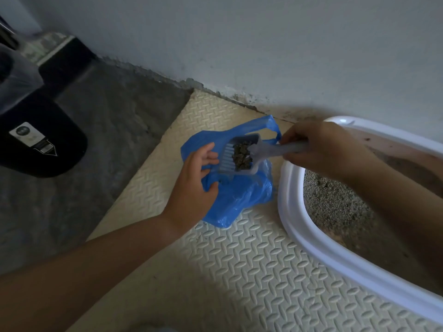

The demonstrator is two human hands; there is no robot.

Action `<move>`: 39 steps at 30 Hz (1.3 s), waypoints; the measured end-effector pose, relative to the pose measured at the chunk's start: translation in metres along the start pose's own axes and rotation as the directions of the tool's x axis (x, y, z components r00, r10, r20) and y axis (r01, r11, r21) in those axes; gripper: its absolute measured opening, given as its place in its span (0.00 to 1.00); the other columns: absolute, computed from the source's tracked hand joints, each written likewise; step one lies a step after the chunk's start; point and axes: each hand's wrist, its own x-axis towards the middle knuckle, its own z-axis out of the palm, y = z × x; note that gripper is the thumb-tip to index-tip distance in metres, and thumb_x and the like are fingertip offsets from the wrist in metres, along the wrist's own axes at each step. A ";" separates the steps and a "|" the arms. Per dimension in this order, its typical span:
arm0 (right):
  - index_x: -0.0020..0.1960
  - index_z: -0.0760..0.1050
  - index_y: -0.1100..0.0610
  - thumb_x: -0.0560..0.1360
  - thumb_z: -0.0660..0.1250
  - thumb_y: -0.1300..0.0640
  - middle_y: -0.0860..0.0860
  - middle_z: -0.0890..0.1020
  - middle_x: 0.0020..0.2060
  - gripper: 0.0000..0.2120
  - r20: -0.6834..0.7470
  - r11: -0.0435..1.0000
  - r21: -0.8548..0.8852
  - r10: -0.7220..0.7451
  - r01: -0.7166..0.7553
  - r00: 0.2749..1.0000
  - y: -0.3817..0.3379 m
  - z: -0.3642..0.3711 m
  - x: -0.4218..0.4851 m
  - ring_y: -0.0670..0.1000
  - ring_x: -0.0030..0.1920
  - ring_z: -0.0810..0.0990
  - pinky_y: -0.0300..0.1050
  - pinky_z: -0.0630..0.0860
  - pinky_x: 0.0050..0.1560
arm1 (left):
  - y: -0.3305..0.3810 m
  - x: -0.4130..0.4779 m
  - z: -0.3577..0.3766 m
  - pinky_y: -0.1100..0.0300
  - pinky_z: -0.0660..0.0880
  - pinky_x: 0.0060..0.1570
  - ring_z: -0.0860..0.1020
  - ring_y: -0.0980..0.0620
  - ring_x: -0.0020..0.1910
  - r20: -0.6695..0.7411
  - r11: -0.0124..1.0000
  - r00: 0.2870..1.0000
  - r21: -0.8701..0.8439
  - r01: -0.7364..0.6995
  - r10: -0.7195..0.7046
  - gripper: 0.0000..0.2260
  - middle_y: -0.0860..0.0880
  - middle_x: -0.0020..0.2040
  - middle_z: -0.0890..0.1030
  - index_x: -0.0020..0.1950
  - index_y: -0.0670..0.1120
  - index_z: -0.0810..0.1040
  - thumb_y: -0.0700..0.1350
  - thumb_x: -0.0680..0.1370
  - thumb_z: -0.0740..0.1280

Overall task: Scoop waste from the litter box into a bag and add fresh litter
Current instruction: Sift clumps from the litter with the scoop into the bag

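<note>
Here the mat (239, 259) carries the litter box (311, 236) at right, with the blue bag (239, 195) just beside it. The left hand (194, 185) grips the bag's edge; the right hand (321, 147) clasps the scoop (230, 159), holding waste (242, 155) over the bag.

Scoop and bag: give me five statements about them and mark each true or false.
1. The scoop carries dark clumps. True.
2. The left hand holds the scoop. False: the right hand grips its handle; the left holds the blue bag.
3. The bag sits inside the litter box. False: it rests on the textured mat beside the box.
4. The scoop is over the bag. True.
5. The litter box is empty. False: grey litter lies inside.
</note>
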 end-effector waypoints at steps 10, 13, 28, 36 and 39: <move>0.47 0.77 0.53 0.65 0.77 0.56 0.42 0.78 0.35 0.13 -0.130 0.994 0.110 0.040 -0.026 0.991 -0.006 0.037 -0.005 0.42 0.34 0.74 0.32 0.67 0.35 | -0.005 0.008 0.000 0.70 0.69 0.61 0.72 0.60 0.62 -0.020 1.000 1.000 -0.020 0.021 -0.021 0.32 0.51 0.62 0.71 0.71 0.52 0.61 0.27 0.73 0.64; 0.44 0.78 0.50 0.64 0.78 0.56 0.40 0.79 0.36 0.13 -0.189 0.974 0.223 0.083 -0.039 0.979 -0.007 0.040 -0.006 0.38 0.38 0.76 0.26 0.67 0.35 | -0.006 0.010 0.001 0.70 0.69 0.60 0.73 0.60 0.62 -0.018 1.000 1.000 -0.023 0.016 -0.017 0.31 0.51 0.62 0.71 0.71 0.50 0.62 0.27 0.73 0.64; 0.50 0.81 0.52 0.67 0.77 0.57 0.43 0.84 0.39 0.13 -0.328 0.902 0.421 0.057 0.092 0.943 -0.002 0.054 -0.013 0.41 0.41 0.82 0.38 0.78 0.44 | -0.008 0.014 0.003 0.68 0.69 0.61 0.74 0.58 0.61 -0.031 0.999 0.999 -0.041 0.014 -0.015 0.32 0.51 0.61 0.71 0.70 0.53 0.61 0.26 0.73 0.62; 0.50 0.80 0.53 0.70 0.74 0.61 0.43 0.83 0.42 0.10 -0.370 0.926 0.298 -0.110 0.230 0.923 0.004 0.066 -0.023 0.43 0.41 0.82 0.37 0.76 0.43 | -0.009 0.015 0.003 0.69 0.69 0.60 0.73 0.59 0.61 -0.032 0.999 0.999 -0.045 0.020 -0.022 0.31 0.52 0.61 0.71 0.72 0.49 0.62 0.26 0.73 0.62; 0.50 0.81 0.54 0.71 0.74 0.61 0.43 0.84 0.42 0.09 -0.385 0.913 0.346 -0.073 0.217 0.920 0.008 0.063 -0.026 0.43 0.41 0.82 0.41 0.77 0.44 | -0.009 0.015 0.003 0.70 0.69 0.60 0.73 0.58 0.61 -0.036 0.999 0.999 -0.041 0.013 -0.015 0.31 0.52 0.61 0.71 0.72 0.48 0.62 0.26 0.73 0.62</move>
